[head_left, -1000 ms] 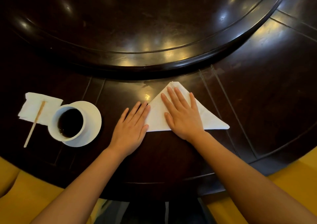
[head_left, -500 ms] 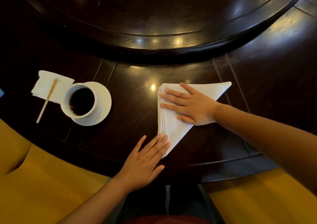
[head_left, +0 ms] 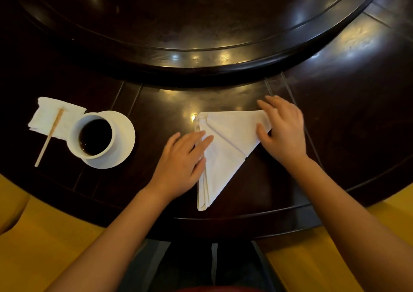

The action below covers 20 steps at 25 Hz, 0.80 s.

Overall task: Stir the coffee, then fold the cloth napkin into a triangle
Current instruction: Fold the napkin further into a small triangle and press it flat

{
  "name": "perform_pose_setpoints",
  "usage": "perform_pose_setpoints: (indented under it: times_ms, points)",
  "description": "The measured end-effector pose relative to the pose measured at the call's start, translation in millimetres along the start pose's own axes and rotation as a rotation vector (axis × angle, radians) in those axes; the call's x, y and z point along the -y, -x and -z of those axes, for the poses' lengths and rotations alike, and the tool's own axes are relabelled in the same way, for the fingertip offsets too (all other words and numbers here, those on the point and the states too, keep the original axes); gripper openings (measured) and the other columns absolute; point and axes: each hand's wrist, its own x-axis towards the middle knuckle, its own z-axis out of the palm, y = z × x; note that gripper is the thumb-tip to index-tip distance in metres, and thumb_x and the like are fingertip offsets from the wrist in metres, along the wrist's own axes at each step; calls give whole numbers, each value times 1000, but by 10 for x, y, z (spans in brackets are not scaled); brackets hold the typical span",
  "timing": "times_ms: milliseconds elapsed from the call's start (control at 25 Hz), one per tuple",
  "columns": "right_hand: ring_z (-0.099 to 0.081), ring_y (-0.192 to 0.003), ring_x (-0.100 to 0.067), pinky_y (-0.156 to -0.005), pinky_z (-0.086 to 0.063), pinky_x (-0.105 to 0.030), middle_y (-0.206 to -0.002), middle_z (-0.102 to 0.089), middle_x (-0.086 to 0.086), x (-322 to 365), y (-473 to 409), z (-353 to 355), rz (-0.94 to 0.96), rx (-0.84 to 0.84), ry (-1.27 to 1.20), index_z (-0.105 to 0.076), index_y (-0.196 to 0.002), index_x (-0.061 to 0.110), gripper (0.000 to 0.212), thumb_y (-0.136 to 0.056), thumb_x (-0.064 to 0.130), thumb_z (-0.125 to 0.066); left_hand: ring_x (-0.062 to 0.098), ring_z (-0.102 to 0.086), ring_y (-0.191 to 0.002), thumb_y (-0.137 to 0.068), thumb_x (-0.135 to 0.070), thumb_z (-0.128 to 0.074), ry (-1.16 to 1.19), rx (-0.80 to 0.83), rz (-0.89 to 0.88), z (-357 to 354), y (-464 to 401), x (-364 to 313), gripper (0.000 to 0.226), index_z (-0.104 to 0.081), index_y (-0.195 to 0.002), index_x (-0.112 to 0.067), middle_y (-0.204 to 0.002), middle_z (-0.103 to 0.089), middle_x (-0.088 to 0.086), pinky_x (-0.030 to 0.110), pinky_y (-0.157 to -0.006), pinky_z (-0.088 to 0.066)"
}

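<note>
The cup (head_left: 93,136) on its saucer (head_left: 125,133), at nine o'clock, holds dark coffee; both flat, open hands (head_left: 182,162) (head_left: 282,128) press the triangular napkin (head_left: 225,151).

A dark, glossy table (head_left: 348,72) is seen, its top crossed by thin inlaid lines; a raised round turntable (head_left: 190,23) is set at its middle, with light spots reflected along the rim; yellow seats (head_left: 44,242) are seen below the table's near edge, at left and right.
</note>
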Motion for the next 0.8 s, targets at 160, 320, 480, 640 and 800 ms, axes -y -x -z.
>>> perform_pose_setpoints:
  times_ms: [160, 320, 480, 640, 800]
  points:
    - [-41, -119, -31, -95, -36, -47, -123, -52, -14, -164, 19, 125, -388, 106, 89, -53, -123, 13, 51, -80, 38, -64, 17, -23, -139, -93, -37, -48, -104, 104, 40, -39, -260, 69, 51, -37, -142, -26, -152, -30, 0, 42, -113, 8]
    - [-44, -115, -29, -92, -39, -41, -123, -50, -13, -165, -97, 157, -505, 172, -15, -50, -121, 14, 52, -77, 31, -71, 19, -24, -139, -90, -38, -54, -151, 107, 11, -87, -295, 95, 53, -41, -140, -24, -152, -31, 2, 41, -114, -1]
    - [-56, -95, -19, -71, -45, -17, -112, -55, -8, -147, -168, 227, -746, 137, -452, -50, -124, 14, 47, -80, 11, -66, 20, -27, -137, -90, -37, -56, -128, 92, 35, -112, -292, 79, 52, -43, -139, -25, -150, -34, 2, 38, -112, -3]
    - [-61, -93, -18, -71, -56, -26, -99, -60, 0, 12, -132, 372, -814, 76, -717, -60, -111, 19, 32, -81, 7, -63, 17, -25, -138, -91, -35, -54, -47, 101, 64, -58, -314, 67, 52, -40, -140, -26, -151, -32, -1, 35, -113, -2]
    - [-61, -89, -15, -77, -57, -34, -96, -62, 2, 218, -106, 503, -662, -18, -669, -61, -107, 21, 28, -82, 8, -63, 0, -50, -113, -92, -29, -54, 328, -92, 269, 192, -367, 56, 35, -56, -127, -23, -126, -57, -9, 20, -96, -37]
